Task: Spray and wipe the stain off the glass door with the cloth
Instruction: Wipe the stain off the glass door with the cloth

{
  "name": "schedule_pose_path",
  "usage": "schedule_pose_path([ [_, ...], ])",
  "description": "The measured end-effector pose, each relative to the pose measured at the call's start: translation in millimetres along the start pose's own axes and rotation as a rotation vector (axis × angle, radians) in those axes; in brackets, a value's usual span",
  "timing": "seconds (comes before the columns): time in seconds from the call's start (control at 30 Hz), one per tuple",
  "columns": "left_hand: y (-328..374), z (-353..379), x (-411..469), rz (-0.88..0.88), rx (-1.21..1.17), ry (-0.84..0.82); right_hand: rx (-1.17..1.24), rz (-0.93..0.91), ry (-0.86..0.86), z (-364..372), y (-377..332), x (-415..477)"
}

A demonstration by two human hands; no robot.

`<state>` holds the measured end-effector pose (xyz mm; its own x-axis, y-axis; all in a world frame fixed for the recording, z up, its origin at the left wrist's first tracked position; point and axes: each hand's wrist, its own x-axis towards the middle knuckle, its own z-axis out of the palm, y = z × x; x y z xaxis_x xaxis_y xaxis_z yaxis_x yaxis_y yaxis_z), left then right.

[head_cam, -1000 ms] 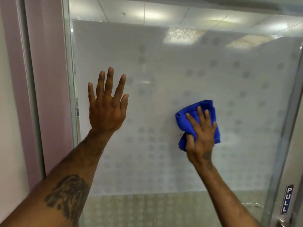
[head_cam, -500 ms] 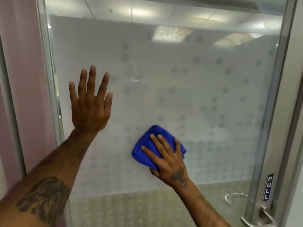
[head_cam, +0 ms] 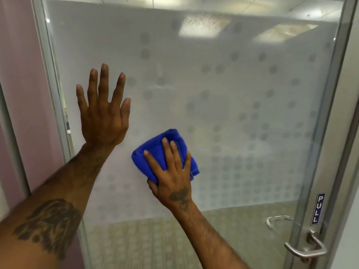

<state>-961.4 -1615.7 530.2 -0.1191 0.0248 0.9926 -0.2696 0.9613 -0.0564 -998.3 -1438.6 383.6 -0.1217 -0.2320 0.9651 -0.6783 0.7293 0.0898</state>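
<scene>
We cannot find the stain: the cloth (head_cam: pixel 163 152) and our right hand (head_cam: pixel 172 176) cover that patch of the door (head_cam: pixel 233 105), and the frosted film blurs whatever lies behind the glass. Our thumb disappears under the cloth's lower edge. Both forearms run off the bottom edge, the left one also off the left edge. The door's top is cut off by the upper edge. The handle (head_cam: pixel 305 247) is partly cropped at the bottom, and the second handle behind the glass shows only faintly.
</scene>
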Motion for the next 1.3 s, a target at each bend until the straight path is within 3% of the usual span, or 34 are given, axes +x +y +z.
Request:
schedule_pose_path([
  [0.1,-1.5,2.2,-0.9,0.005,-0.013,0.022,-0.061,-0.088,-0.018,-0.7,24.2,-33.4],
  [0.2,-0.9,3.8,-3.0,0.004,-0.021,0.045,-0.120,-0.034,-0.084,-10.8,58.9,-58.2],
  [0.33,-1.4,5.2,-3.5,0.006,-0.029,0.063,-0.111,0.354,-0.055,-32.7,100.3,-60.9],
  [0.47,-0.2,5.2,-3.2,0.000,-0.036,0.055,0.025,0.818,0.236,-44.1,116.9,-9.4],
  [0.57,1.2,4.6,-3.9,0.002,-0.031,0.052,0.123,0.982,0.382,-43.9,108.4,41.4],
  [0.63,0.9,4.8,-4.2,0.005,-0.027,0.053,0.117,0.848,0.313,-42.3,95.3,52.7],
  [0.73,-0.8,5.1,-3.6,0.006,-0.027,0.050,0.026,0.481,0.096,-42.2,88.6,29.4],
  [0.8,-1.1,5.0,-3.5,0.009,-0.029,0.050,-0.055,0.358,0.008,-42.9,105.2,0.4],
  [0.87,-0.7,5.0,-3.5,0.012,-0.023,0.053,-0.135,0.348,-0.024,-48.9,126.7,-22.1],
  [0.93,-0.4,5.1,-3.9,0.014,-0.014,0.056,-0.122,0.455,0.007,-55.6,142.6,-23.7],
  [1.03,-0.7,5.9,-3.8,0.016,-0.009,0.059,0.020,0.730,0.175,-61.9,152.3,13.5],
  [1.1,-0.3,6.2,-3.4,0.018,-0.020,0.061,0.066,0.813,0.268,-65.8,155.4,49.6],
  [1.2,0.7,5.6,-1.9,0.020,-0.025,0.062,0.078,0.785,0.293,-70.4,153.4,93.3],
  [1.3,1.0,4.7,-2.2,0.015,-0.013,0.054,0.027,0.532,0.181,-69.3,134.5,100.7],
])
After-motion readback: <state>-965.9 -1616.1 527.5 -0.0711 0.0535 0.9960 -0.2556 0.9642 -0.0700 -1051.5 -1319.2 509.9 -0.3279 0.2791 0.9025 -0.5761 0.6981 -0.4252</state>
